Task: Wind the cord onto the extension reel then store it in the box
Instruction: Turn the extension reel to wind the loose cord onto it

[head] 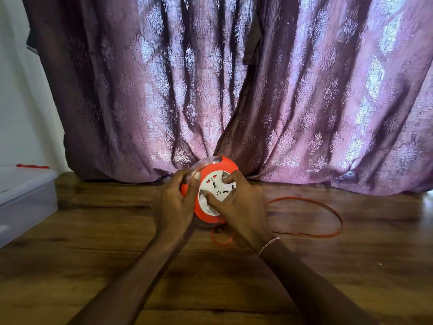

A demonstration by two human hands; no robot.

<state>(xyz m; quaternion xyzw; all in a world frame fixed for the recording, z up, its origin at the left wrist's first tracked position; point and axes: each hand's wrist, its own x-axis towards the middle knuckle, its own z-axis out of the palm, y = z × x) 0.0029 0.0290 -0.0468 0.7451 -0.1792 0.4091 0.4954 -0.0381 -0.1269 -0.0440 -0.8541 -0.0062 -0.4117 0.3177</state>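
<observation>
Gripping a round orange-and-white plastic extension reel (227, 164) before the purple curtain (304, 102), left hand (174, 200) curls round its rim, right hand (239, 204) clutches its socket face. Flat orange cord (329, 213) loops right, blurred; translucent plastic box (23, 195) cut off left.

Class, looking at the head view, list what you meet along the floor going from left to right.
plastic box → left hand → extension reel → right hand → loose orange cord
</observation>
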